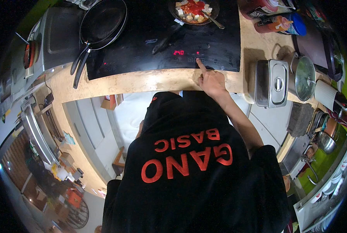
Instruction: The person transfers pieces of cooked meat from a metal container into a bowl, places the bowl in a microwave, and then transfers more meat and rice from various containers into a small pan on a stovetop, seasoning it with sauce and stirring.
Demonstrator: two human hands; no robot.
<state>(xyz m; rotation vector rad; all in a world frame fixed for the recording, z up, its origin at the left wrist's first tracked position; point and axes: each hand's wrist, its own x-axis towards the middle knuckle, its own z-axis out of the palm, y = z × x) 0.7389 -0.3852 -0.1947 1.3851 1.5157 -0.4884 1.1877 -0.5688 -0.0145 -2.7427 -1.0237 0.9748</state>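
Note:
With its index finger stretched out and the other fingers curled, my right hand [212, 81] touches the touch controls near the front edge of the black glass cooktop [150, 58]. It holds nothing. Red digits glow [178, 52] just left of that fingertip. Farther back on the cooktop, a frying pan [217, 17] holds white and browned cubes, grains that look like rice and red sauce [195, 8]. A metal spoon [217, 21] leans on its rim, and its dark handle [164, 43] points towards me. Only a sliver of my left arm [140, 128] shows beside my black shirt; the left hand is hidden.
Two stacked black frying pans [103, 24] occupy the cooktop's left side, handles overhanging the counter. On the right are sauce bottles [271, 24], a lidded steel container [278, 84] and a glass-lidded pot [305, 77]. A light counter edge [150, 80] runs before me.

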